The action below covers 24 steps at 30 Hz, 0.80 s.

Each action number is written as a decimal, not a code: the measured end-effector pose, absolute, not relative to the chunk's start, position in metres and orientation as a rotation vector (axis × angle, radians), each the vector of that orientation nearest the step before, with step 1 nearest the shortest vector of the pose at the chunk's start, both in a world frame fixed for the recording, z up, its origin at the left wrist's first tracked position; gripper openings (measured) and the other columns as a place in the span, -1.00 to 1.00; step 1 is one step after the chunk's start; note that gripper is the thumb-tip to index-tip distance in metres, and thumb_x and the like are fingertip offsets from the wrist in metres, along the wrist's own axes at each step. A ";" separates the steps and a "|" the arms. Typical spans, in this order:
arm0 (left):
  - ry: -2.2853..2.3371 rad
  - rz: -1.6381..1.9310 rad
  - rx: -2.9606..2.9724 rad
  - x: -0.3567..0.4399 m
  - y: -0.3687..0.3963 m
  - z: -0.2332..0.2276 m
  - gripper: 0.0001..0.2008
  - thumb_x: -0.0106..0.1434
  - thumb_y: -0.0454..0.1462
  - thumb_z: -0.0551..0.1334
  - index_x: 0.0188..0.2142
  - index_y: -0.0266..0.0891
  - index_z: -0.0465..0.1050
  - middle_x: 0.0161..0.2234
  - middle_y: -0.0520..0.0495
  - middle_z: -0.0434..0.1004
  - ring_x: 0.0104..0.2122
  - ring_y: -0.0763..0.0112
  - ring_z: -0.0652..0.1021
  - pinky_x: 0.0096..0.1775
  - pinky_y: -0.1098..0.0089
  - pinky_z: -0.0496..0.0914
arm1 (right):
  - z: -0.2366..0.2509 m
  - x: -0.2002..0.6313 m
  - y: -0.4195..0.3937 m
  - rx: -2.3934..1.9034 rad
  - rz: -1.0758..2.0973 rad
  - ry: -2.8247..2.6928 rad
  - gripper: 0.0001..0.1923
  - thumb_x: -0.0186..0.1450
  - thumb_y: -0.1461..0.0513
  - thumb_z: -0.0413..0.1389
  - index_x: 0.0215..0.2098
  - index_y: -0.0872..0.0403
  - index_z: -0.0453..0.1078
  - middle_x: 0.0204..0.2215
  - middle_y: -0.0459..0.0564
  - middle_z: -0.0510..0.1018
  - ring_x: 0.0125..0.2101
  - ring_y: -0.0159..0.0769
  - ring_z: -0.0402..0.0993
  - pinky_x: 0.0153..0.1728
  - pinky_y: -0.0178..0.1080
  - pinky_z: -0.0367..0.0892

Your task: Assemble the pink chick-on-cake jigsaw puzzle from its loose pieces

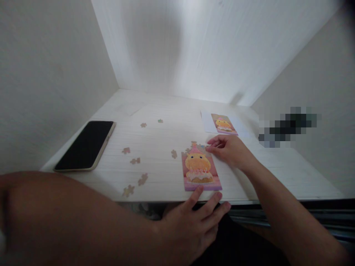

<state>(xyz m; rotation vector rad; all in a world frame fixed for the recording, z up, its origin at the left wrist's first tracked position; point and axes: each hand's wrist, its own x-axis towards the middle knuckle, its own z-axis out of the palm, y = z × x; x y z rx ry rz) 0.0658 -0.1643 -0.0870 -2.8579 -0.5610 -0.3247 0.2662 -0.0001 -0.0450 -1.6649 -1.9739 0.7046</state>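
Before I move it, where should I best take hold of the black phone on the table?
Probably by its two long edges near the middle, coming from above. The phone lies flat and screen up on the table, at the left, with no loose puzzle pieces touching it, so both sides look free for fingers.

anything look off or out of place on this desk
Nothing is damaged or spilled. The puzzle is unfinished along its top edge, where the right hand rests. Loose pieces lie scattered to its left, and the phone sits askew near the left edge. The left hand touches the puzzle's bottom edge.
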 end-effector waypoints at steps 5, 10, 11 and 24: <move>-0.564 -0.327 -2.849 0.064 -0.164 -0.083 -0.63 0.34 -0.12 0.13 0.08 -0.06 0.51 0.40 -0.20 0.03 0.36 -0.09 0.13 0.26 -0.15 -0.07 | -0.038 0.271 0.012 -1.713 0.739 -2.068 -0.83 0.10 0.17 0.36 -0.39 0.06 0.53 -0.51 -0.04 0.57 -0.52 -0.30 0.44 -0.53 -0.27 0.27; -0.570 -0.312 -2.856 0.065 -0.165 -0.084 -0.62 0.33 -0.11 0.15 0.09 -0.06 0.50 0.40 -0.22 0.00 0.37 -0.10 0.10 0.27 -0.18 -0.09 | -0.029 0.276 0.027 -1.676 0.956 -2.165 -0.86 0.17 0.13 0.30 -0.42 0.02 0.52 -0.50 -0.02 0.56 -0.49 -0.29 0.42 -0.52 -0.26 0.24; -0.564 -0.318 -2.853 0.065 -0.165 -0.085 -0.62 0.32 -0.10 0.16 0.09 -0.07 0.50 0.41 -0.22 -0.01 0.37 -0.11 0.10 0.27 -0.19 -0.10 | -0.029 0.276 0.028 -1.673 0.950 -2.173 -0.85 0.18 0.13 0.29 -0.44 0.02 0.52 -0.50 -0.01 0.57 -0.49 -0.29 0.42 -0.52 -0.26 0.24; -0.552 -0.275 -2.852 0.065 -0.165 -0.086 -0.56 0.29 -0.07 0.17 0.13 -0.05 0.47 0.41 -0.25 -0.03 0.37 -0.16 0.08 0.27 -0.20 -0.16 | -0.025 0.272 0.021 -1.770 0.937 -2.088 -0.80 0.17 0.10 0.29 -0.42 0.05 0.48 -0.49 -0.04 0.52 -0.47 -0.31 0.37 -0.48 -0.26 0.19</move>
